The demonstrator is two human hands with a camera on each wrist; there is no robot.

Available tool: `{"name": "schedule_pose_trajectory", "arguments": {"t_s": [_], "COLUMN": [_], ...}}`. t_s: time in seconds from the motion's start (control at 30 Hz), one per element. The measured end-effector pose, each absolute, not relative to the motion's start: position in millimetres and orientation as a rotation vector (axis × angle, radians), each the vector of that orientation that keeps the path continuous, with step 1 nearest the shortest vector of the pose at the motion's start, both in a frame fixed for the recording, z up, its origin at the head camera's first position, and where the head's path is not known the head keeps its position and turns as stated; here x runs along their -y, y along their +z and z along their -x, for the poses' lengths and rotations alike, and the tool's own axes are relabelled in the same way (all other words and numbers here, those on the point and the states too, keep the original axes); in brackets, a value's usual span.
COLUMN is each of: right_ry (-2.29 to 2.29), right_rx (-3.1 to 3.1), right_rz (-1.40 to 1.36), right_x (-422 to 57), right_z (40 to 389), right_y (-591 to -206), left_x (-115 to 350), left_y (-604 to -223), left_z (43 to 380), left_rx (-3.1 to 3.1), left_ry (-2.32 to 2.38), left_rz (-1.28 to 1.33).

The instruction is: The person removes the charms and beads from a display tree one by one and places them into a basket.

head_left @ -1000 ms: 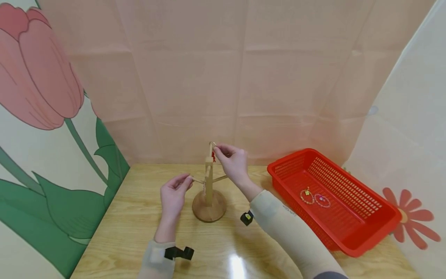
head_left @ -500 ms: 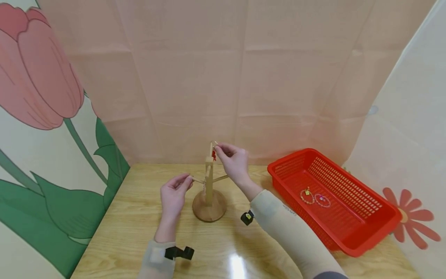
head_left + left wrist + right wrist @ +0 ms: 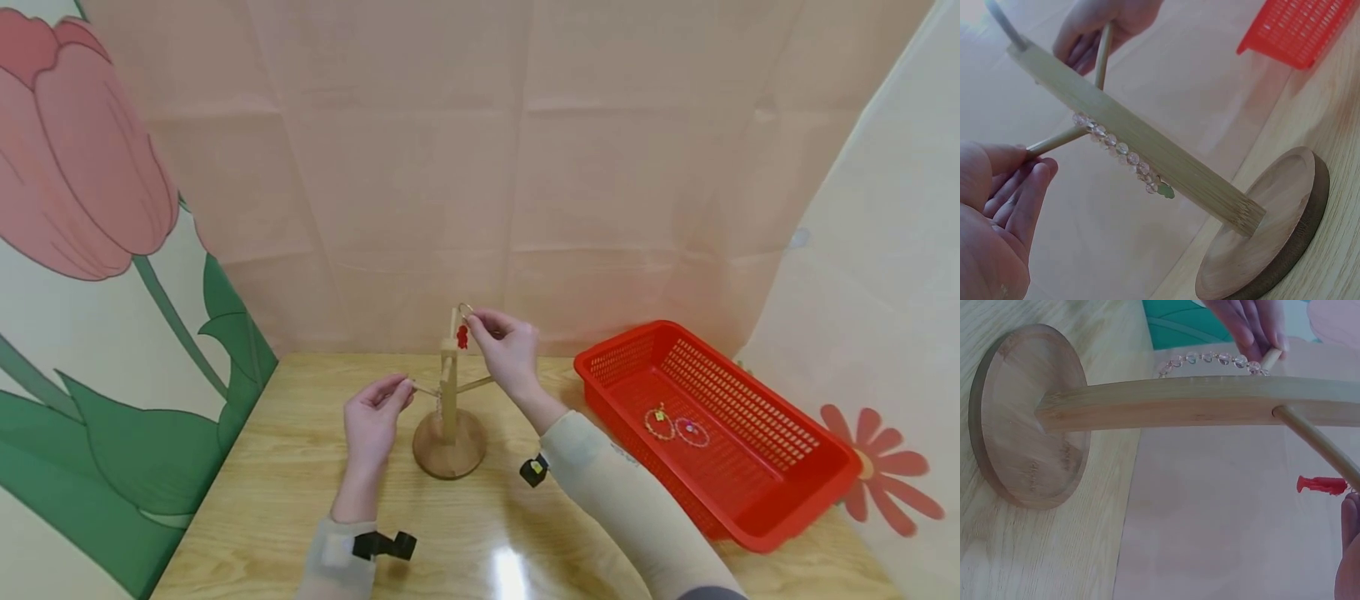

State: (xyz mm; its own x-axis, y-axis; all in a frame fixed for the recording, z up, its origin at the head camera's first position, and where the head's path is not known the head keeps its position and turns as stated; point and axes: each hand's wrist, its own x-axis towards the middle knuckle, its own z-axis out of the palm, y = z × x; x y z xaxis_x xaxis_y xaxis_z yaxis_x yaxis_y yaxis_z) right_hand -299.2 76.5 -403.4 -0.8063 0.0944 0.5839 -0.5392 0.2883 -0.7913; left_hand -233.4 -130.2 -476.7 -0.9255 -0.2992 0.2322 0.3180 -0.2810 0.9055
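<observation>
A wooden stand (image 3: 449,408) with a round base and several pegs stands on the table. My left hand (image 3: 372,421) pinches the tip of its left peg (image 3: 1057,141) between thumb and fingers. From that peg hangs a clear pinkish beaded bracelet (image 3: 1122,149) with a small green charm (image 3: 1165,190). My right hand (image 3: 512,352) pinches a thin gold-coloured bracelet (image 3: 466,306) with a red charm (image 3: 462,337) dangling below, just right of the upper peg (image 3: 453,322). In the right wrist view the red charm (image 3: 1322,485) shows, while most of that hand is out of frame.
A red plastic basket (image 3: 757,475) stands to the right on the wooden table (image 3: 450,533). Inside it lie a yellow bracelet (image 3: 660,415) and a pink bracelet (image 3: 691,428). A pinkish cloth backdrop (image 3: 420,167) hangs behind the table.
My right hand has shifted slightly right with the gold-coloured bracelet, and its loop now shows beside the upper peg's tip. The left hand stays on its peg.
</observation>
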Motion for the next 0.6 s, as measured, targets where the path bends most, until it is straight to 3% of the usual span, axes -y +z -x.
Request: {"name": "schedule_pose_trajectory", "arguments": {"t_s": [0.6], "right_ry": [1.57], "right_rx": [2.041], "right_rz": [-0.352], "right_x": [-108.5], "right_z": [299.3], "right_y": [-408.2], "left_x": [133.2], "left_y": [-474.8], "left_z": [231.7], "left_rx": [1.628], "left_ry": [-2.246], "left_rz": [-0.009]}}
